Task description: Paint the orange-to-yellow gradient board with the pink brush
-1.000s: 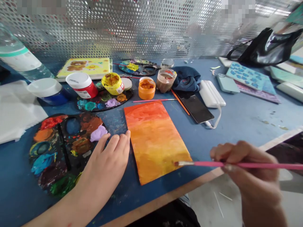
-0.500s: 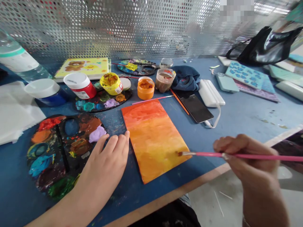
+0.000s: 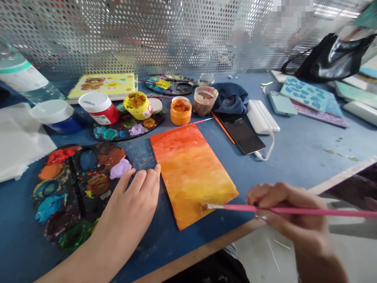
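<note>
Table: we're working at a paint-spattered blue tbl (image 3: pixel 297 165).
Sheet: we're keeping an orange-to-yellow painted sheet (image 3: pixel 191 177) flat on it, btwn paint palette (image 3: pixel 78 184) & phone (image 3: pixel 244 135).
L: we're resting L hand (image 3: pixel 132 204) open, released, holding nothing, fingertips just by sheet's edge.
R: we're grasping a pink paintbrush (image 3: pixel 235 207) in R hand (image 3: pixel 285 210), bristles touching sheet's lower right.
</note>
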Demonstrator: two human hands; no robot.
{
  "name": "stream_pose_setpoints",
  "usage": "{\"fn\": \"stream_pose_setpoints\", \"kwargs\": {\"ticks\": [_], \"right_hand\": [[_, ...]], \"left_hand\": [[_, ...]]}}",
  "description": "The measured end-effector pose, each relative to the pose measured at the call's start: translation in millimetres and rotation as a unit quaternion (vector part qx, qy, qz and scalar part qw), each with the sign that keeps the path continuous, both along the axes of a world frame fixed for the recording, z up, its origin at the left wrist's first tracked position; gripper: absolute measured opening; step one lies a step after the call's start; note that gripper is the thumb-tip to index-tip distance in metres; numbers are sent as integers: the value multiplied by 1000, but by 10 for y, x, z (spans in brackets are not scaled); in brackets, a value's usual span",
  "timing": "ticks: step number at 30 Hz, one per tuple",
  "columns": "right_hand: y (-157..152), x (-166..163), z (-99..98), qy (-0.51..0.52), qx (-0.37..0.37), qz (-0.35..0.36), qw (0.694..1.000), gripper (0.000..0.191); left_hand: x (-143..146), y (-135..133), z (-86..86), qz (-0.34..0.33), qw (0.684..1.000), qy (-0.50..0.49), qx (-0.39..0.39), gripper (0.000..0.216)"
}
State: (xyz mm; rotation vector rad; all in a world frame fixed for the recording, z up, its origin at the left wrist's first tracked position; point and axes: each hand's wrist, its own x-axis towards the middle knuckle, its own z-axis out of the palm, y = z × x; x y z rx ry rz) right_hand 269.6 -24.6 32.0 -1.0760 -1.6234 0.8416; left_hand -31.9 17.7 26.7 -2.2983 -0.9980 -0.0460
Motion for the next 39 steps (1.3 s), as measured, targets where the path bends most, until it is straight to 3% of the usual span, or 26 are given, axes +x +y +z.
{"fn": "stream_pose_setpoints", "kwargs": {"ticks": [1, 6, 10, 14, 25, 29, 33, 39], "right_hand": [[1, 5, 2, -8, -3, -1, 1000, 13], [32, 102, 10, 47, 18, -170, 984, 9], [48, 147, 15, 36, -23, -98, 994, 6], [81, 165, 26, 60, 15, -195, 979, 9], [158, 355, -49, 86, 10, -137, 987, 8], [143, 350, -51, 83, -3, -171, 982, 9], [127, 374, -52, 81, -11, -137, 987, 8], [112, 382, -64, 100, 10, -149, 984, 8]], "left_hand": [[1, -1, 0, 0, 1000, 1, 0, 50], [15, -4, 16, 4, 1000, 9, 1, 50], [14, -6, 19, 3, 1000, 10, 1, 50], [4, -6, 11, 3, 1000, 11, -5, 50], [27, 9, 29, -4, 1000, 11, 8, 50], [12, -3, 36, 2, 1000, 16, 8, 50], [8, -9, 30, 3, 1000, 18, 14, 50], [28, 10, 21, 9, 1000, 20, 20, 50]]}}
